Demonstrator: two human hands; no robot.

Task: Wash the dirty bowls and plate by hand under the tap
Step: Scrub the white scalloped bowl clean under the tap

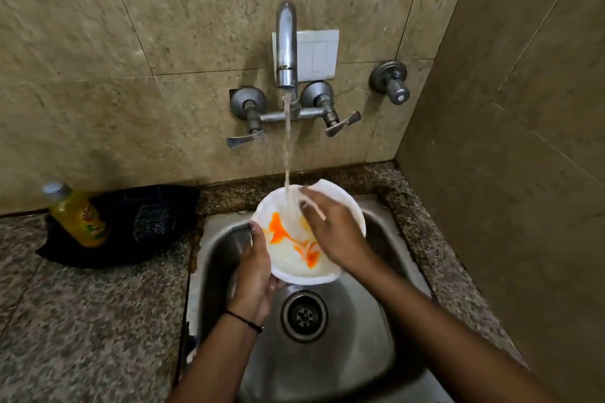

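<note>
Sitting in a speckled granite counter (pixel 82 321), the square stainless steel sink (pixel 386 321) has a round white orange-smeared bowl (pixel 284 260) held above it under water from the curved chrome wall tap (pixel 286 42), left hand (pixel 255 268) gripping its near-left rim, right hand (pixel 334 232) flat inside, fingers straight.

- Tap spout (pixel 286 42): chromed metal, glossy, spotted and dulled near the outlet.
- Lever handles (pixel 245 141): grey metal, matt, worn.
- Sink (pixel 357 360): stainless steel, brushed, with a wet sheen.
- Drain strainer (pixel 304 316): pressed metal with a shinier ring.
- Bowl (pixel 347 203): white, smooth, glossy where wet, smeared with orange residue; plastic or ceramic cannot be told.
- Countertop (pixel 82 321): speckled granite, polished.
- Wall tiles (pixel 163 10): beige, stone-look, smooth, low sheen.
- Switch plate (pixel 319 52): white plastic, smooth.
- Bottle (pixel 77 216): clear plastic, glossy, grey cap.
- Cloth (pixel 147 222): dark fabric, matt, crumpled.
</note>
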